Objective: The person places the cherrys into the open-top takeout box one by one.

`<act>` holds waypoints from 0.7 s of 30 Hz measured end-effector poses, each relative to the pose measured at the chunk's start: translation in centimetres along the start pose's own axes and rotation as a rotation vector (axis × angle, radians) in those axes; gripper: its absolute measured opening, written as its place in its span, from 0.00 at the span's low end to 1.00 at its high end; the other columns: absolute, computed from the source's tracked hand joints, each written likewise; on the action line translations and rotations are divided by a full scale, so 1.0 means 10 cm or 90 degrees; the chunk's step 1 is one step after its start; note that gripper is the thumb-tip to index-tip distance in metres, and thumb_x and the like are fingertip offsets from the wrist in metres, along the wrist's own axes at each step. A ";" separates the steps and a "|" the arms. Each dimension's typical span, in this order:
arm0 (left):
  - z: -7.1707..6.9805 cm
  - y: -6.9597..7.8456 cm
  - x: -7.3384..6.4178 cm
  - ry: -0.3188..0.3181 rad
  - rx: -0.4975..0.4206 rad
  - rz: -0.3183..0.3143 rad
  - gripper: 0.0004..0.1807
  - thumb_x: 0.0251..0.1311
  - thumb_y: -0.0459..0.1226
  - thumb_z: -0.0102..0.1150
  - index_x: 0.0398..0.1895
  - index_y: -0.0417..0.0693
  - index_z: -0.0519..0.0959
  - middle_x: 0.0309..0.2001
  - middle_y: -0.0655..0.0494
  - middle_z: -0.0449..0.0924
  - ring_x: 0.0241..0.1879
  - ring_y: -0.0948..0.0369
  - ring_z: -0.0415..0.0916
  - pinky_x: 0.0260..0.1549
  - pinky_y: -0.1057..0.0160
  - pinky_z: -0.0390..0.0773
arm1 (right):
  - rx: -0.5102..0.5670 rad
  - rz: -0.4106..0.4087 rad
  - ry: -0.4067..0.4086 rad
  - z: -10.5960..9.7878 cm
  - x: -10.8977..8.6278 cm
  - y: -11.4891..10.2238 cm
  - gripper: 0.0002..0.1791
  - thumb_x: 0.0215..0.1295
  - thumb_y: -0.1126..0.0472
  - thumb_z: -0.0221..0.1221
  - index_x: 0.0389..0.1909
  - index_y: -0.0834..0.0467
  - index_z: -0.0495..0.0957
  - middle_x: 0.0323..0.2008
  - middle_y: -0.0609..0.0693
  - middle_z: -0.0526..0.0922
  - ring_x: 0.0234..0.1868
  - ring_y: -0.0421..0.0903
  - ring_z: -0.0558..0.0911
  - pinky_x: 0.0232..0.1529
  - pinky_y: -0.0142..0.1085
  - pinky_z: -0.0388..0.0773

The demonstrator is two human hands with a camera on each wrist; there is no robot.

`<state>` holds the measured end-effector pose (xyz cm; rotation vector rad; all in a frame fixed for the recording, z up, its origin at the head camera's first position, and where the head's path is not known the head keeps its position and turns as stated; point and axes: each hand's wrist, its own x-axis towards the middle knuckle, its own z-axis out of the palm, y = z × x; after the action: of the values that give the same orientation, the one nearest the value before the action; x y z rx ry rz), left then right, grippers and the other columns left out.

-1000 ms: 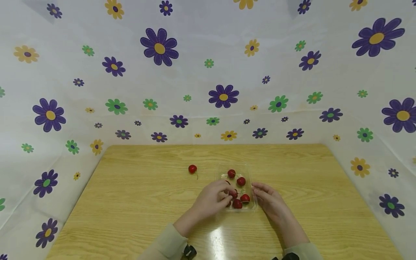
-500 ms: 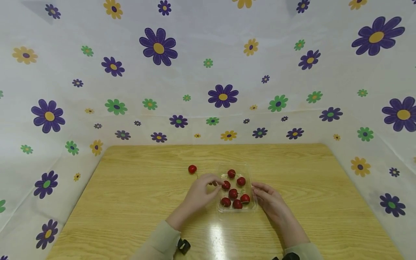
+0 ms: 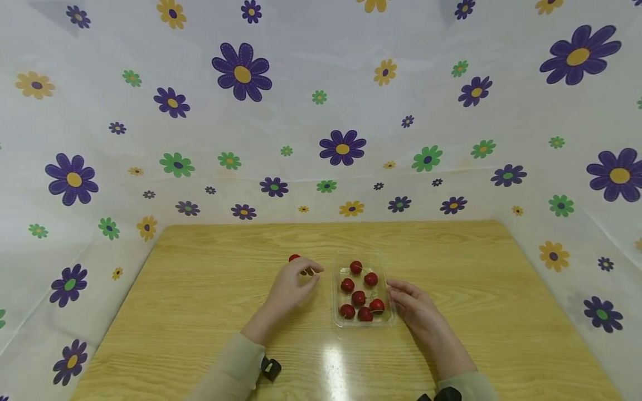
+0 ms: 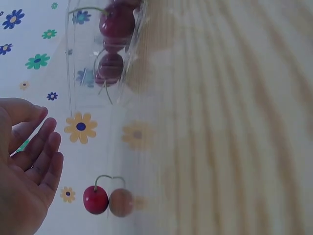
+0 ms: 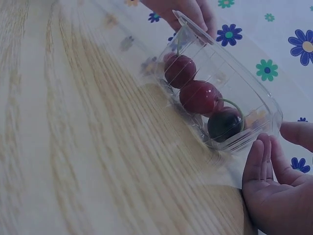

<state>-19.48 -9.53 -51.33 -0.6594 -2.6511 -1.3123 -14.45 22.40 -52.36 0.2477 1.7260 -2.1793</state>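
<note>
A clear plastic container (image 3: 335, 303) holding several red cherries (image 3: 358, 298) sits on the table, some with stems showing. My right hand (image 3: 418, 309) rests against the container's right side; in the right wrist view its fingertips (image 5: 264, 147) touch the outer wall near the rim corner. Left of the container, my left hand (image 3: 291, 287) holds nothing, its fingers loosely bent and apart from the thumb. A single loose cherry (image 4: 95, 199) with a curved stem lies on the table just beyond that hand, which partly hides it in the head view.
The wooden table (image 3: 210, 278) is glossy and reflects light near its front. A white cloth (image 3: 296, 122) printed with flowers stands around its back and sides. Dark bands (image 3: 271, 368) sit at the sleeves.
My left hand has come out from over the cherries in the container and moved left toward the loose cherry, now partly covering it. The right hand stays at the container's side.
</note>
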 end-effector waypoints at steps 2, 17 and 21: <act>-0.03 -0.04 0.01 0.007 0.000 -0.009 0.07 0.70 0.30 0.66 0.48 0.45 0.88 0.46 0.51 0.88 0.45 0.56 0.83 0.51 0.54 0.86 | -0.004 0.002 -0.004 0.00 0.00 -0.01 0.20 0.81 0.67 0.53 0.70 0.63 0.71 0.48 0.37 0.83 0.49 0.33 0.82 0.55 0.25 0.80; -0.26 -0.31 0.01 0.042 0.014 -0.038 0.07 0.69 0.29 0.67 0.47 0.42 0.88 0.47 0.51 0.89 0.45 0.56 0.84 0.51 0.53 0.86 | -0.019 -0.022 -0.062 -0.02 0.00 -0.05 0.25 0.76 0.71 0.55 0.71 0.62 0.70 0.51 0.41 0.80 0.51 0.33 0.80 0.53 0.25 0.80; -0.31 -0.38 0.03 0.052 0.007 -0.046 0.07 0.68 0.29 0.67 0.46 0.44 0.88 0.47 0.51 0.89 0.45 0.55 0.83 0.51 0.54 0.85 | 0.002 -0.029 -0.087 -0.05 0.00 -0.04 0.21 0.76 0.72 0.54 0.64 0.52 0.76 0.51 0.41 0.80 0.50 0.33 0.81 0.52 0.25 0.80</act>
<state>-21.67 -13.89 -52.11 -0.5021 -2.6384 -1.3117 -14.68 22.93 -52.13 0.0586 1.6688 -2.1756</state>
